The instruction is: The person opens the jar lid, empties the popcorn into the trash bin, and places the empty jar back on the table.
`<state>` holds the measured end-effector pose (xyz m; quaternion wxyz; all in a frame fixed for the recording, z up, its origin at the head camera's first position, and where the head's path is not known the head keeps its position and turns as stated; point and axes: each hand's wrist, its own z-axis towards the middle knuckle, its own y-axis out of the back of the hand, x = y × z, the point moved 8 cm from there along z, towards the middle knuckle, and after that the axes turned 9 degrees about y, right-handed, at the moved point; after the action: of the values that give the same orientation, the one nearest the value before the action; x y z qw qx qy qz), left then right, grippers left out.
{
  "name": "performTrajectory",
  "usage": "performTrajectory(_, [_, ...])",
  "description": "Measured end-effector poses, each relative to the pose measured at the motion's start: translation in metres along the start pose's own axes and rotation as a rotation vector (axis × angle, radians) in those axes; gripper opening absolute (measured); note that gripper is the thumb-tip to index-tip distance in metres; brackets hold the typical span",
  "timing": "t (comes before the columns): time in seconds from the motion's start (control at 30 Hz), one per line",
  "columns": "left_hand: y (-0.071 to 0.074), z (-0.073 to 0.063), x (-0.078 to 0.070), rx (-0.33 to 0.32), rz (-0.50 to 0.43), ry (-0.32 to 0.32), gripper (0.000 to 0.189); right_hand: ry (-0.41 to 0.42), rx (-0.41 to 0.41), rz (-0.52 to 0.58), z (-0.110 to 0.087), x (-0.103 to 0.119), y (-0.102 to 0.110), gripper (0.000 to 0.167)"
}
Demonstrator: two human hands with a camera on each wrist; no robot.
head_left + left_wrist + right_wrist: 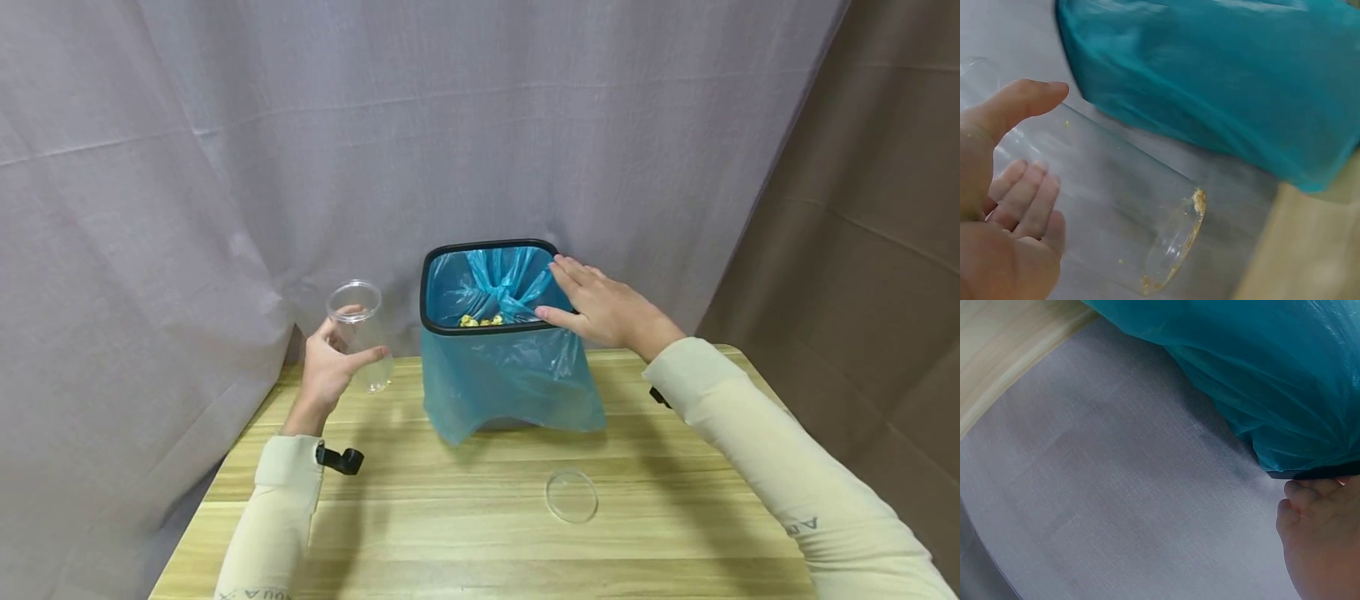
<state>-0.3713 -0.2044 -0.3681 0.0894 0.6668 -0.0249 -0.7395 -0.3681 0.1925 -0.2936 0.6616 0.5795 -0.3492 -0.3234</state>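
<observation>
A clear plastic cup point(365, 337) is held upright by my left hand point(327, 367), fingers around one side and thumb across the other. Yellowish crumbs point(1199, 200) cling to its bottom edge in the left wrist view. To its right stands a trash bin with a black rim point(495, 330), lined with a blue plastic bag point(502, 375). Some yellow popcorn point(480, 321) lies inside the bin. My right hand point(603, 307) is at the bin's right rim, its fingers extended and its thumb over the opening. In the right wrist view, the fingertips are right at the dark rim point(1316, 472).
A clear round lid point(572, 497) lies flat on the wooden table point(435, 533), in front of the bin. Grey curtain point(480, 125) hangs close behind the bin, and a brown curtain point(862, 250) borders the right side.
</observation>
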Motion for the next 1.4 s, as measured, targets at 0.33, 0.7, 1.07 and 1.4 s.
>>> performTrajectory(0.33, [-0.017,-0.005,0.081,-0.008,-0.118,0.108,0.078,-0.005,-0.009,0.013,0.002,0.004,-0.002,0.099])
performTrajectory(0.7, [-0.021,-0.018,0.132,0.018,-0.125,0.14,0.082,0.018,-0.001,0.021,0.004,0.011,-0.001,0.1])
performTrajectory(1.07, [-0.017,-0.025,0.13,0.116,0.122,0.134,0.108,0.014,0.04,0.064,0.005,0.011,0.0,0.103])
performTrajectory(1.4, [-0.013,-0.044,0.122,0.173,0.553,0.022,0.114,0.023,-0.096,0.107,-0.012,0.01,0.003,0.096])
